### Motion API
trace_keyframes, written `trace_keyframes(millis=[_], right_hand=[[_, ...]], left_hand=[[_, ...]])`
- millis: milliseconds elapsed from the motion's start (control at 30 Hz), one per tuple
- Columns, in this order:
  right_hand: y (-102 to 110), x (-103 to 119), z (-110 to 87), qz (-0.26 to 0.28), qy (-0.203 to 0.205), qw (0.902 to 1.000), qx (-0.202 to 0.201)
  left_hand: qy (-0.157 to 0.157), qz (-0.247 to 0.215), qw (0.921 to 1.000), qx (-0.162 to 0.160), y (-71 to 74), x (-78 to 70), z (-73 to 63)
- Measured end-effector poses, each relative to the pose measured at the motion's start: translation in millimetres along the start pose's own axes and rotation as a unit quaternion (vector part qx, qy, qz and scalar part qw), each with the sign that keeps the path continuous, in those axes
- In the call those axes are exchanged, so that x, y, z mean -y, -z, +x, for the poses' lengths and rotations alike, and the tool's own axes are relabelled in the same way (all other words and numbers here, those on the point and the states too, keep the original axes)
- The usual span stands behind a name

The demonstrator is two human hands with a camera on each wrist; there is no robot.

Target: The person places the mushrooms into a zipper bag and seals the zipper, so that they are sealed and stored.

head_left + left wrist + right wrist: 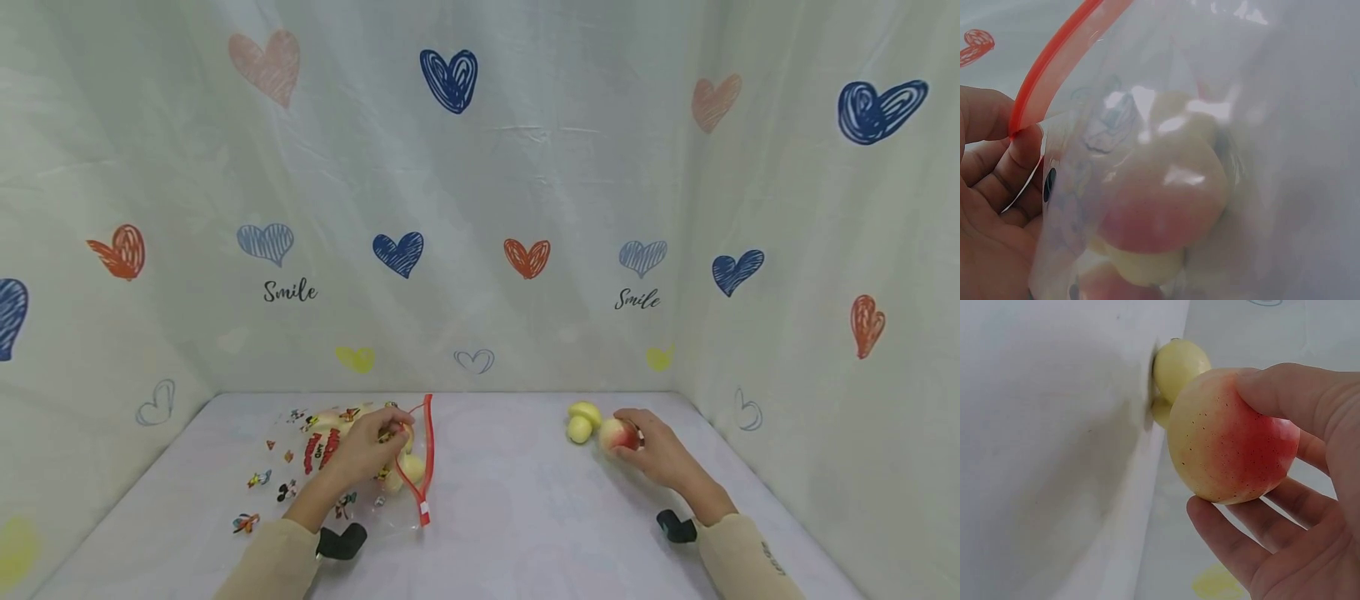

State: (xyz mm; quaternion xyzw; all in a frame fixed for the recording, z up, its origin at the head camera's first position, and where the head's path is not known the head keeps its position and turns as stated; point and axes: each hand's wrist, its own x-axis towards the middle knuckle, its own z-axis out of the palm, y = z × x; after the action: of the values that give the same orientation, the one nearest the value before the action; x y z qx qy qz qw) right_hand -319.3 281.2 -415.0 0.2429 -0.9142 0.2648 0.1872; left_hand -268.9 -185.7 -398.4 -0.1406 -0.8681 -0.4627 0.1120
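Note:
My right hand [656, 450] grips a peach [617, 435], pale yellow with a red blush and dark specks. In the right wrist view the thumb lies over the peach [1235, 437] and the fingers curl beneath it. On the left, my left hand [371, 442] pinches the red zip edge [1041, 81] of a clear printed bag [300, 450], raising its mouth. Through the plastic show several fruits, among them a blushed peach [1163, 200] and pale yellow ones [411, 468].
Two yellow-green fruits [580, 429] lie together on the white table [510, 492], just left of the held peach. A white curtain [480, 183] printed with hearts surrounds the table at the back and sides. Black camera mounts [341, 542] sit at both wrists.

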Motion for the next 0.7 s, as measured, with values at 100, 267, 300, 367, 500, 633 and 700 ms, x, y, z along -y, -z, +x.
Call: trace_keyframes(millis=[100, 267, 300, 367, 500, 633, 700], right_hand=[[0.9, 0.0, 0.3, -0.003, 0.009, 0.9999, -0.004], [3.5, 3.2, 0.3, -0.009, 0.021, 0.9997, -0.011], [4.1, 4.2, 0.4, -0.009, 0.027, 0.9995, -0.016], [5.2, 6.3, 1.0, -0.008, 0.036, 0.9991, -0.022], [6.8, 9.5, 2.1, -0.008, 0.039, 0.9989, -0.025], [7.8, 12.1, 2.6, -0.011, 0.028, 0.9994, -0.018], [8.1, 13.3, 3.0, -0.012, 0.029, 0.9993, -0.019]], left_hand=[[-0.005, -0.001, 1.0000, 0.004, 0.0, 0.4, 0.6], [-0.005, 0.002, 0.9999, 0.009, 0.2, 0.2, 1.1], [-0.005, 0.003, 0.9999, 0.009, 0.3, 0.3, 1.2], [-0.004, 0.005, 1.0000, 0.008, 0.5, 0.3, 1.2], [-0.002, 0.007, 1.0000, 0.006, 0.6, 0.8, 0.8], [-0.002, 0.006, 1.0000, 0.004, 0.5, 1.2, 0.6], [0.001, 0.005, 1.0000, 0.003, 0.1, 1.4, 0.7]])
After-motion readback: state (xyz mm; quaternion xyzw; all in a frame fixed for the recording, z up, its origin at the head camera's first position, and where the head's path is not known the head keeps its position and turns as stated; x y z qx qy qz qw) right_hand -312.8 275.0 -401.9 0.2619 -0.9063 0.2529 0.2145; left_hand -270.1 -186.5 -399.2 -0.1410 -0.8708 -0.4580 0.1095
